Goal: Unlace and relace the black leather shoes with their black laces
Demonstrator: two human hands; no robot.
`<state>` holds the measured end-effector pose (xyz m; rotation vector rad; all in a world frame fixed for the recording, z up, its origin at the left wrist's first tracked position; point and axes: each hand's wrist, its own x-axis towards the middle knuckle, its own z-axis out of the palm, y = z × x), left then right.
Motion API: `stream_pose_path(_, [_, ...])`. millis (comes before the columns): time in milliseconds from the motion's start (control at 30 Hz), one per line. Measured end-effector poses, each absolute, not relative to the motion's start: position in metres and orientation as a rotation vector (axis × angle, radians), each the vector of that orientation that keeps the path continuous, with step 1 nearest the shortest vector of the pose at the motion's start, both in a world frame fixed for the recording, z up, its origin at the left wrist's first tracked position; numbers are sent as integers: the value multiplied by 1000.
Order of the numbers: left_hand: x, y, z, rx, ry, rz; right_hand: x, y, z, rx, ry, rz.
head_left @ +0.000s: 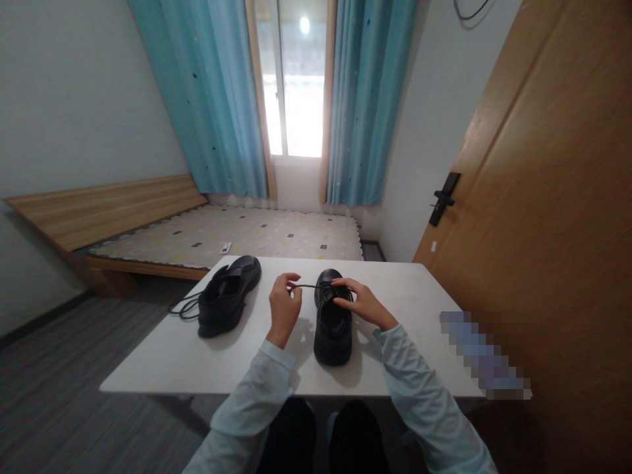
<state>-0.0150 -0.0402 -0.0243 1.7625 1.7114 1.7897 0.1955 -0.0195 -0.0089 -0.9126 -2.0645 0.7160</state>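
Note:
A black lace-up shoe (333, 339) stands upright on the white table, its heel toward me and its toe toward the window. To its left, my left hand (285, 306) pinches a black shoelace (309, 286), which stretches taut across to the front of the shoe. My right hand (363, 301) reaches in from the right, its fingertips at the lacing; whether they grip a piece of lace is too small to tell. A second black shoe (222, 309) sits farther left with its opening up and its lace trailing loosely beside it.
The white table (162, 368) spans the space before me. A blurred, pixelated item (481, 355) lies along its right edge. Beyond are a bed (276, 230) with a small white object (226, 248) on it, and blue curtains. A wooden door (543, 197) stands at the right.

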Motion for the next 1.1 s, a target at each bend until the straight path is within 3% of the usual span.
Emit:
stream_pose_path(200, [-13, -46, -20, 1750, 1454, 1809, 196, -18, -11, -943, -1966, 751])
stream_pose_path(700, [2, -46, -26, 2153, 1171, 1301, 197, -11, -12, -1101, -1832, 609])
stream_pose_path(1100, [1, -46, -26, 2199, 1199, 1295, 197, -9, -16, -1067, -1790, 862])
